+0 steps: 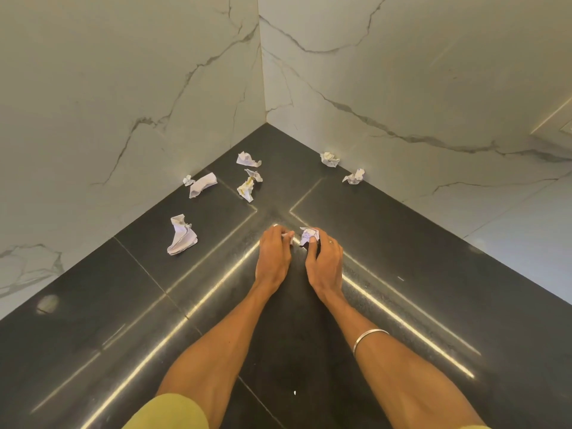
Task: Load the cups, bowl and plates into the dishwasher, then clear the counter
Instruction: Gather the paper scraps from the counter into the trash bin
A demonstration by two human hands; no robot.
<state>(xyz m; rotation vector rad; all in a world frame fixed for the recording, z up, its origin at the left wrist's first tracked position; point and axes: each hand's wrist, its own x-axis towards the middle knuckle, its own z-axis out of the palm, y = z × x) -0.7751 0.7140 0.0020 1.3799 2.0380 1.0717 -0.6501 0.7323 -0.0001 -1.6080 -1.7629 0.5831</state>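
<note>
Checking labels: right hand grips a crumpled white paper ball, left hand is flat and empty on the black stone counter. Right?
Not quite. In the head view the left hand is not empty: it pinches a small white paper scrap. The right hand does grip the crumpled white paper ball over the black stone counter.

Paper scraps lie on the counter (corner), beyond both hands.

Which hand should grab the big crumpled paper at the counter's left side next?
Probably the left hand. The big crumpled paper lies on its side of the counter, while the right hand already grips a paper ball and would have to cross over.
</note>
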